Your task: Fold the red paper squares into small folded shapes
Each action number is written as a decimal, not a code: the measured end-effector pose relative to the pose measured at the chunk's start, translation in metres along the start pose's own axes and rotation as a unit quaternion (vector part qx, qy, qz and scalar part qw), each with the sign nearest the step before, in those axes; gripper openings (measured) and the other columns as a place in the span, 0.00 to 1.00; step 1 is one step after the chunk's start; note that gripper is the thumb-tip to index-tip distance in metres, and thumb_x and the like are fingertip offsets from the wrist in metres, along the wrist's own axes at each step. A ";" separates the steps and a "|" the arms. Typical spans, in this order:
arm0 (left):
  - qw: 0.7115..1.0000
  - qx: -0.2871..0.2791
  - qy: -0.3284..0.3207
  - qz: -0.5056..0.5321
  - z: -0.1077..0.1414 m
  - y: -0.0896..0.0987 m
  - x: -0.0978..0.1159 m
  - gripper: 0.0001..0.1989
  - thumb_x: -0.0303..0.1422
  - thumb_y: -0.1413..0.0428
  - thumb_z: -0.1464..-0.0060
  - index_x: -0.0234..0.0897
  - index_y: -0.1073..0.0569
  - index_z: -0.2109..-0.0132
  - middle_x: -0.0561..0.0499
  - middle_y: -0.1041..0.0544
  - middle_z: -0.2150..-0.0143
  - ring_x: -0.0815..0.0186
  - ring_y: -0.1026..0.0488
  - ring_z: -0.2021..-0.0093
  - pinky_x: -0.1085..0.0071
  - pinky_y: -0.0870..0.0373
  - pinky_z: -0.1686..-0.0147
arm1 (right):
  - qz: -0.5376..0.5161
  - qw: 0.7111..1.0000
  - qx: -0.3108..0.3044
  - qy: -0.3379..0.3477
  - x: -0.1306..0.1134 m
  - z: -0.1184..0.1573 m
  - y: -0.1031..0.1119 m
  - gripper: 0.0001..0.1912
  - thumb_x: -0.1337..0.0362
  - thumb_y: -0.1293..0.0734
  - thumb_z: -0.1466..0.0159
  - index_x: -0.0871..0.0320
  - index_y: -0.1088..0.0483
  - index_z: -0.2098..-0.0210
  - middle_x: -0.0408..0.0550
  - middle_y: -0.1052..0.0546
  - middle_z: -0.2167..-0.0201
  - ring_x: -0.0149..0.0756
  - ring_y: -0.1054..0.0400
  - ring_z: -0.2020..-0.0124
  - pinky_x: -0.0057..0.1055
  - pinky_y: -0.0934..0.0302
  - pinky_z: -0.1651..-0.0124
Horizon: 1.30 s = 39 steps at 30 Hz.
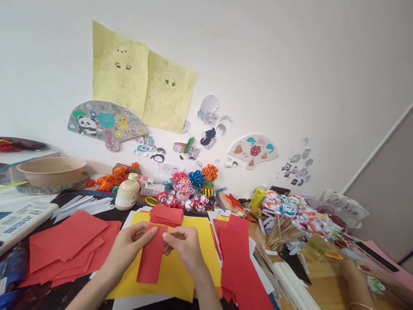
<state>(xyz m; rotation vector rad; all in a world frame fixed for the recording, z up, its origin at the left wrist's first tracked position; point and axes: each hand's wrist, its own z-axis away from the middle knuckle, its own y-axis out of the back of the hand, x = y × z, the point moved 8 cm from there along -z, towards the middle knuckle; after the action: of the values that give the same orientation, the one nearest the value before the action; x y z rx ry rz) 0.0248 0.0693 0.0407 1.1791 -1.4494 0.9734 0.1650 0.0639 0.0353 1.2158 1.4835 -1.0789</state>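
A narrow strip of red paper (150,265) hangs upright between my two hands, over yellow sheets (180,280). My left hand (133,241) is closed on its upper left edge, thumb lying on the front. At the upper right edge, my right hand (185,245) pinches the same strip between thumb and fingers. Just beyond my fingertips lies a small pile of red paper pieces (166,213). Wider red sheets (69,239) are spread to the left, and long red sheets (241,265) lie to the right.
A cream bottle (127,193), bead-like flowers (182,188) and a yellow glue bottle (257,198) stand along the wall. At left are a bowl (51,171), a white power strip (9,228) and a blue glue gun (8,277). Another person's arm (364,292) rests at right, beside a white bar (302,297).
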 end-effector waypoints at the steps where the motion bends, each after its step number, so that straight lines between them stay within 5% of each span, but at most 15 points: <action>1: 1.000 -0.004 -0.004 -0.006 0.001 -0.002 -0.001 0.17 0.46 0.42 0.52 0.34 0.28 0.71 0.52 0.26 0.73 0.65 0.30 0.69 0.74 0.34 0.70 | 0.003 1.000 -0.002 0.003 0.000 0.000 0.000 0.19 0.51 0.28 0.49 0.65 0.25 0.77 0.48 0.26 0.83 0.32 0.32 0.82 0.28 0.36 0.75; 6: 0.997 0.032 -0.033 -0.055 0.003 0.002 -0.004 0.20 0.48 0.42 0.54 0.35 0.32 0.76 0.56 0.33 0.79 0.71 0.38 0.77 0.77 0.42 0.77 | 0.013 1.000 -0.011 0.011 0.007 -0.001 0.000 0.20 0.51 0.28 0.49 0.65 0.26 0.75 0.47 0.26 0.83 0.31 0.32 0.82 0.27 0.37 0.76; 15: 0.999 -0.048 0.008 0.008 0.008 -0.014 -0.001 0.17 0.46 0.40 0.57 0.35 0.28 0.73 0.54 0.29 0.77 0.68 0.35 0.75 0.74 0.38 0.74 | 0.035 0.998 -0.035 0.024 0.011 0.001 -0.008 0.17 0.53 0.33 0.42 0.59 0.36 0.78 0.36 0.37 0.88 0.24 0.44 0.87 0.21 0.51 0.83; 23: 0.999 0.003 -0.015 -0.052 0.003 -0.005 -0.001 0.21 0.49 0.47 0.50 0.35 0.28 0.74 0.52 0.27 0.74 0.65 0.33 0.70 0.75 0.37 0.72 | -0.012 1.000 -0.021 0.017 0.011 0.003 -0.011 0.19 0.50 0.32 0.45 0.59 0.36 0.77 0.38 0.35 0.81 0.25 0.43 0.80 0.22 0.48 0.76; 35: 0.998 0.023 -0.009 -0.059 0.002 -0.002 -0.013 0.20 0.49 0.45 0.52 0.36 0.24 0.68 0.52 0.25 0.71 0.67 0.34 0.72 0.76 0.38 0.74 | 0.020 0.999 -0.015 0.025 0.008 0.001 -0.003 0.19 0.51 0.32 0.46 0.59 0.38 0.79 0.37 0.39 0.83 0.25 0.47 0.81 0.23 0.52 0.77; 39: 0.995 0.063 -0.023 -0.069 0.004 0.005 -0.009 0.18 0.48 0.43 0.54 0.35 0.27 0.74 0.53 0.30 0.77 0.69 0.37 0.75 0.77 0.39 0.76 | 0.026 0.999 -0.022 0.028 0.010 0.001 -0.004 0.17 0.53 0.32 0.45 0.59 0.37 0.79 0.37 0.38 0.83 0.24 0.47 0.81 0.23 0.53 0.77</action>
<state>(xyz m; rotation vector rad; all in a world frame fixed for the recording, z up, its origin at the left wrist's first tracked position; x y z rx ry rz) 0.0195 0.0679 0.0311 1.3816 -1.3389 0.9586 0.1601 0.0643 0.0259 1.2567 1.5023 -0.9799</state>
